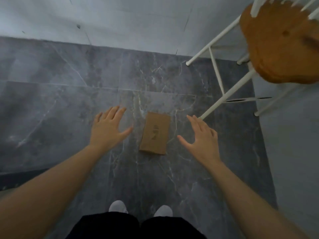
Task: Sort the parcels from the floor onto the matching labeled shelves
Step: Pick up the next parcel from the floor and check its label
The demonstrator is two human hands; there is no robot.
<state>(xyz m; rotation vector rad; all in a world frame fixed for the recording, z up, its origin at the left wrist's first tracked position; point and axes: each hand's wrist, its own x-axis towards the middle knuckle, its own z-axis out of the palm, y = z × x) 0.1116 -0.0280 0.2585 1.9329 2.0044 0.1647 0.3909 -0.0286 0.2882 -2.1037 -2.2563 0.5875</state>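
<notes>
Down on the dark marbled floor tiles (69,104), we'd guess the small flat brown cardboard parcel (154,133) is light and stiff, so our spread, empty left hand (108,129) and right hand (201,140) should pinch its long edges.

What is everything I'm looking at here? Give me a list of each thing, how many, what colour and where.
parcel: one, brown cardboard with dark writing too blurred to read, flat on the floor between the two hands
floor: one, dark grey marble-look tiles with pale veins, across the middle and bottom
wall: one, pale grey, along the top
chair: one, orange-brown wooden seat on white legs, upper right
left hand: one, bare, fingers spread, left of the parcel, not touching it
right hand: one, bare, fingers spread, right of the parcel, not touching it
shoes: two, light grey toes, bottom centre
trousers: one pair, black, bottom edge
</notes>
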